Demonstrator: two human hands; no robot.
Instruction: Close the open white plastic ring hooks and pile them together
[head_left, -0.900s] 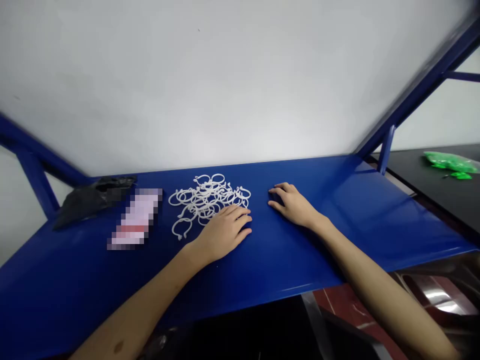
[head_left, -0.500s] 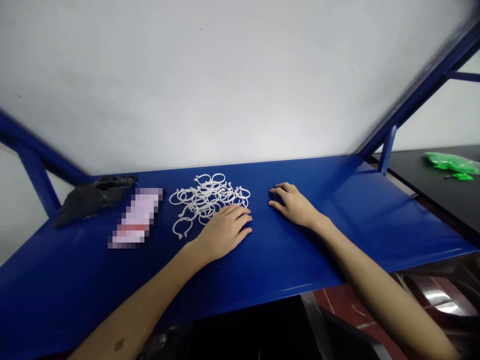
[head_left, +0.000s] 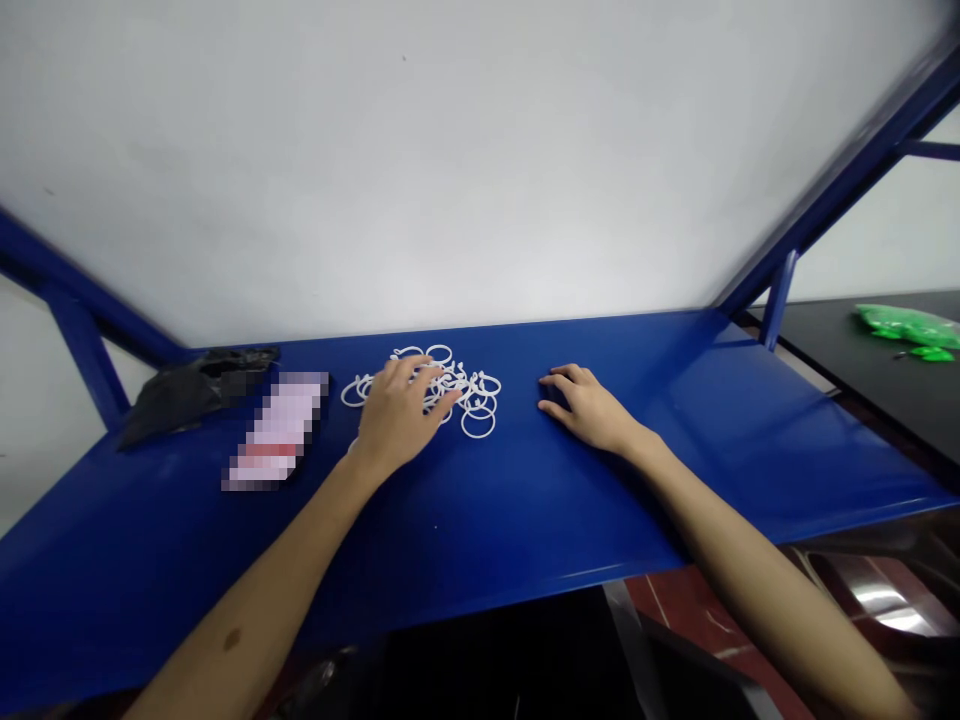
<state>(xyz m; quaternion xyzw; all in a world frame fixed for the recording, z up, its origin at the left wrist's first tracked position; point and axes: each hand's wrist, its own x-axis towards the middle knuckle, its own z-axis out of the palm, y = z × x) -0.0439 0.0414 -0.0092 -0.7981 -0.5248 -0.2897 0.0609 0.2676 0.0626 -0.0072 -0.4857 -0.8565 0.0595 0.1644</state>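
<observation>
White plastic rings lie heaped mid-frame on the blue surface. Left hand spread wide over them, nothing gripped. Right hand open, empty, just beside.

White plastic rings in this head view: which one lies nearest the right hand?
The ring at the pile's front right edge: it lies slightly apart, closest to the right hand, while the other rings sit tangled behind it or near the left hand.
</observation>
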